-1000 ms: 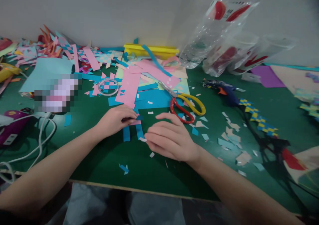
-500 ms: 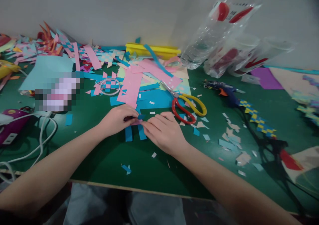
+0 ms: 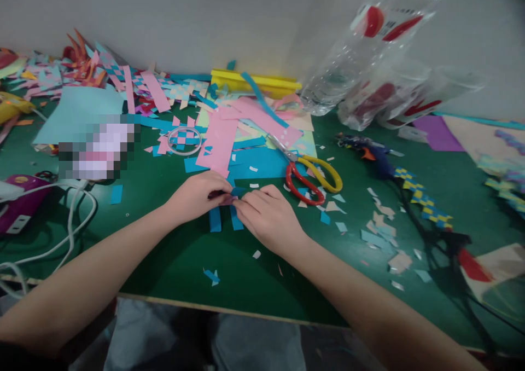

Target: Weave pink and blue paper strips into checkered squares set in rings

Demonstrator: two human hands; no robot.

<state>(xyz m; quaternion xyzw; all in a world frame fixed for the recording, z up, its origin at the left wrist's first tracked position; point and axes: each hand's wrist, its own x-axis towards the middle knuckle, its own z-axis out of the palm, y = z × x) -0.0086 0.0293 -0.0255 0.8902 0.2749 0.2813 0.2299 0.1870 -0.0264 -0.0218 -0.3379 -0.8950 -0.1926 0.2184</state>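
My left hand (image 3: 197, 196) and my right hand (image 3: 268, 218) meet at the middle of the green table (image 3: 164, 250), fingertips pinched together on a small weave of blue paper strips (image 3: 223, 218) crossed by a pink strip. Two blue strip ends stick out toward me below the fingers. Both hands are closed on the strips. Red-and-yellow scissors (image 3: 311, 177) lie just right of my right hand, blades pointing away to the left.
Pink and blue paper sheets (image 3: 229, 141) and offcuts cover the table's back. A clear tape ring (image 3: 184, 140) lies on a woven patch. A glue gun (image 3: 371, 152) lies at right, clear plastic bottles (image 3: 369, 59) behind it, white cables (image 3: 61, 229) at left.
My right hand moved left from beside the strips until its fingertips met the left hand's on the weave. The left hand stayed put.
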